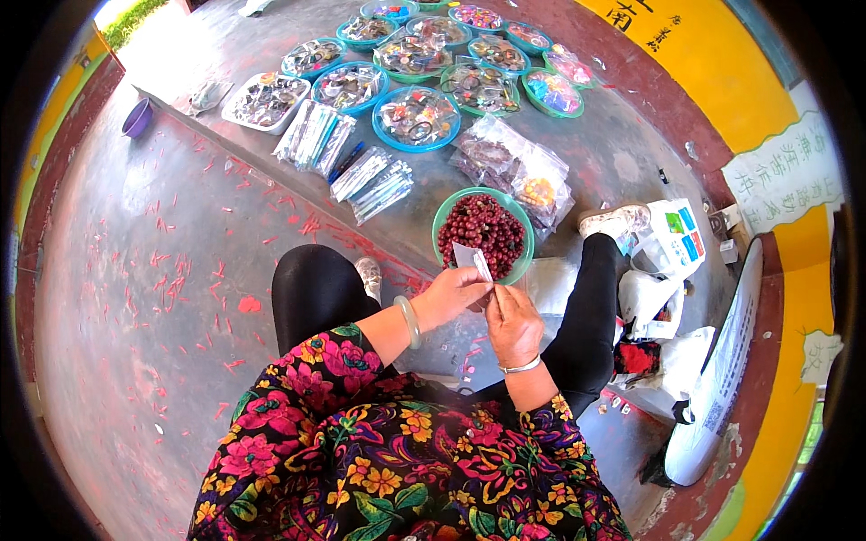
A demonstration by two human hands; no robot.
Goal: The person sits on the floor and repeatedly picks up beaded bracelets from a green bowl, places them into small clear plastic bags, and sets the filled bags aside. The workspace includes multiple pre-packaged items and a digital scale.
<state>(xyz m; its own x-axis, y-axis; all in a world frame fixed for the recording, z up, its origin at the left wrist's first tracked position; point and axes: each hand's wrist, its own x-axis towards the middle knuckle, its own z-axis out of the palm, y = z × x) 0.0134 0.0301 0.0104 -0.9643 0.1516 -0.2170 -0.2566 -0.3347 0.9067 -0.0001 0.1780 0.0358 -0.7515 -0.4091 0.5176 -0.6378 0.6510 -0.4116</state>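
Observation:
My left hand [456,296] pinches a small whitish card or packet [472,260] that stands up above the fingertips. Against it, my right hand [514,325] is closed, thumb and fingers pressed together; what it holds, if anything, is too small to make out. Just beyond both hands stands a green basin [439,216] full of dark red, bead-like round pieces [483,225]. The card overlaps the near part of these pieces in view. A pale bangle [408,322] circles my left wrist, and a thin silver one [521,365] my right.
Clear bags [510,162] lie beyond the basin. Bundles of pens [372,183] are to their left. Farther off stand several basins [417,117] of small bagged goods. White bags [645,298] crowd my right leg. A purple bucket [138,118] sits far left; red scraps litter the floor [180,298].

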